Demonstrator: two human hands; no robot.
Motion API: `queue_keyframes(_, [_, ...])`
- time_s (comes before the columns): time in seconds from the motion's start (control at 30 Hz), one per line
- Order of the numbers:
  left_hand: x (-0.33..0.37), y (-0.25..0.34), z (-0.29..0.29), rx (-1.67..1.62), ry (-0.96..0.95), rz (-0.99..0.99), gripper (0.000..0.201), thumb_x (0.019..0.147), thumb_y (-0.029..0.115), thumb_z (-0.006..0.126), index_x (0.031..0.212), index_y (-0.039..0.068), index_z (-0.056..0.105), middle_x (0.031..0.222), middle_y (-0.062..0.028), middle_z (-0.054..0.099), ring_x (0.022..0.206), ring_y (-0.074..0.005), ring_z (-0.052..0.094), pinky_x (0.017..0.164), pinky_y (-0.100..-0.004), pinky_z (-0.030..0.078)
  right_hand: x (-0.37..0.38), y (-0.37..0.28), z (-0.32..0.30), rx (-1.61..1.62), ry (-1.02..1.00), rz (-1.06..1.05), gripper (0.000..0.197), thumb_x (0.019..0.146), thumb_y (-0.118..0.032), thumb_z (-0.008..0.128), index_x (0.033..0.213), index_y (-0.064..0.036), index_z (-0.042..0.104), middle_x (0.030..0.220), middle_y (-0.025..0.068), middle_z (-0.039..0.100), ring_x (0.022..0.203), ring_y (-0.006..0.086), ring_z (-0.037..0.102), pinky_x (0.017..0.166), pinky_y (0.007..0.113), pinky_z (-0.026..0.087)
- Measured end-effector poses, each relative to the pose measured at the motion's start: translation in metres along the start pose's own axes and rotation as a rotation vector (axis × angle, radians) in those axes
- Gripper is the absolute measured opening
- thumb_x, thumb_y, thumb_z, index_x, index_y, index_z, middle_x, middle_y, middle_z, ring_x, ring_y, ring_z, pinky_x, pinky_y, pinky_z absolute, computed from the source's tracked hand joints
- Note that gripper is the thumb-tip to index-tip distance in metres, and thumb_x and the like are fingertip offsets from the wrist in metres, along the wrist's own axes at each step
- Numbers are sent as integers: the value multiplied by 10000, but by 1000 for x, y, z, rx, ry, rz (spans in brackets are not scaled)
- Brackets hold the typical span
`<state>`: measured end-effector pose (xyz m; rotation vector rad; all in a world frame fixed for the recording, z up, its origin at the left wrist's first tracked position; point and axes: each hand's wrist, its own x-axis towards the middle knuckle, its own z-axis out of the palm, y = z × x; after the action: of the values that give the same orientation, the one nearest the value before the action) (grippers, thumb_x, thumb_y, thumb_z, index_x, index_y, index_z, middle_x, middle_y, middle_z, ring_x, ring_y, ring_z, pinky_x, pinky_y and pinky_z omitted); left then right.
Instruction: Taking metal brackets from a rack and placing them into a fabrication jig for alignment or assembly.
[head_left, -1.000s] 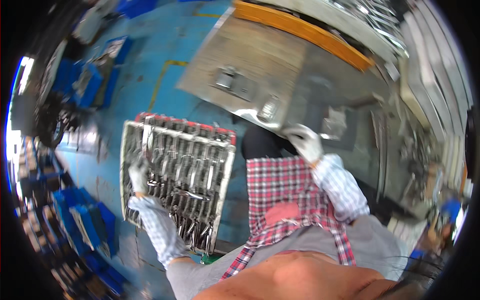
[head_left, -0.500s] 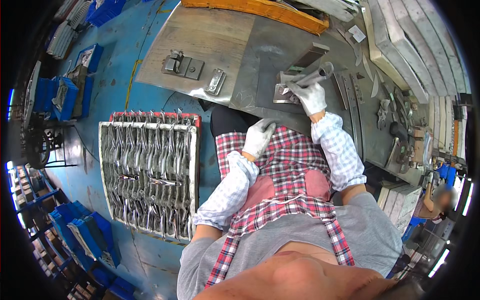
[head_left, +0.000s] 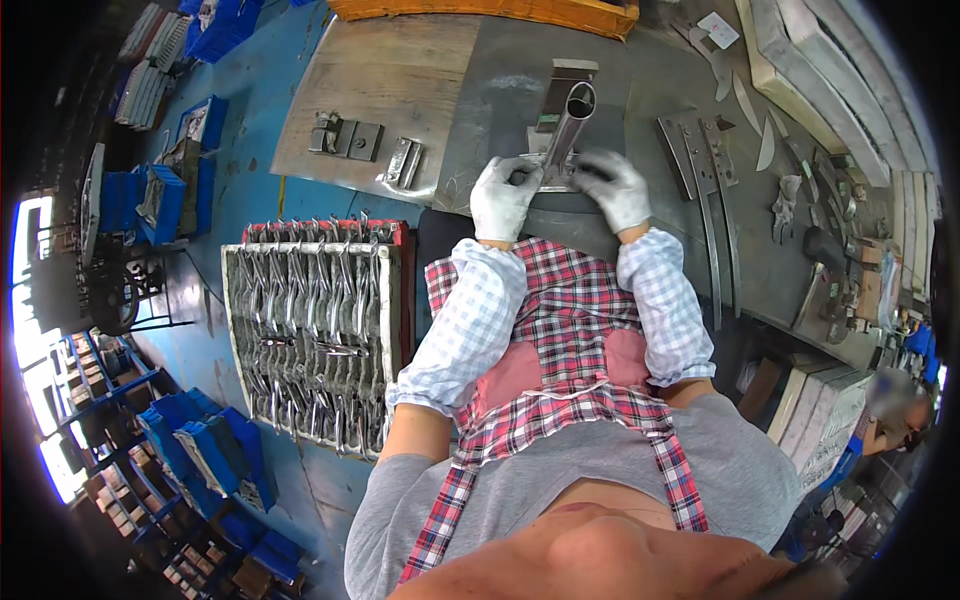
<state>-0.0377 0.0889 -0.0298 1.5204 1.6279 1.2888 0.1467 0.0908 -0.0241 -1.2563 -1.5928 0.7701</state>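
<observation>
A metal tube [head_left: 571, 127] stands at a tilt on a small metal block [head_left: 556, 180] at the bench's near edge. Just left of the tube's foot is my left hand [head_left: 502, 200], in a white glove, thumb and fingers curled together in a pinch. Whatever lies between those fingertips is too small to name. On the other side, my right hand [head_left: 617, 192], gloved too, has bent fingers close to the block; they are blurred by motion. Behind the tube a flat metal bar [head_left: 570, 72] rises from the bench.
A clamp-like fixture [head_left: 345, 137] and a smaller metal block [head_left: 404, 162] sit on the bench's left. Long metal strips [head_left: 707, 205] and blade-shaped pieces [head_left: 766, 143] lie right. Beside my left arm stands a rack [head_left: 310, 335] of shiny metal parts. A person [head_left: 885, 425] is far right.
My left hand has come up from my lap to the block. My right hand has let go of the tube and moved to its right side. The tube now stands more upright.
</observation>
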Motion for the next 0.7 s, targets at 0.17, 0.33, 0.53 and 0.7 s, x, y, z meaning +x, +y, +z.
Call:
queue_keyframes(0.17, [3, 11, -4, -1, -63, -175, 229, 717, 162, 785, 843, 4, 675, 712, -52, 661, 650, -92, 598, 635, -238, 491, -8, 21, 10, -486, 50, -368, 194, 706, -195, 767, 882, -138, 711, 1039, 31, 654, 954, 216, 633, 798, 312, 528])
queue_keyframes(0.33, [8, 12, -10, 119, -134, -268, 276, 719, 227, 789, 812, 1, 659, 700, -53, 653, 625, -108, 587, 616, -250, 482, -5, 7, 14, -329, 111, -172, 211, 704, -209, 766, 893, -140, 704, 1021, 22, 661, 920, 211, 642, 773, 312, 530])
queue_keyframes(0.53, [6, 13, -10, 151, -160, -264, 286, 716, 238, 790, 806, 1, 656, 696, -70, 651, 623, -124, 594, 616, -263, 485, -7, 5, 11, -379, 113, -223, 212, 700, -198, 767, 888, -130, 697, 1002, 34, 663, 897, 215, 645, 762, 324, 528])
queue_keyframes(0.7, [7, 16, 0, 144, -175, -231, 279, 716, 245, 786, 801, 12, 657, 681, -61, 638, 632, -124, 595, 625, -272, 489, -2, 13, 2, -419, 96, -304, 168, 699, -183, 761, 836, -108, 699, 956, 21, 669, 882, 227, 636, 759, 329, 523])
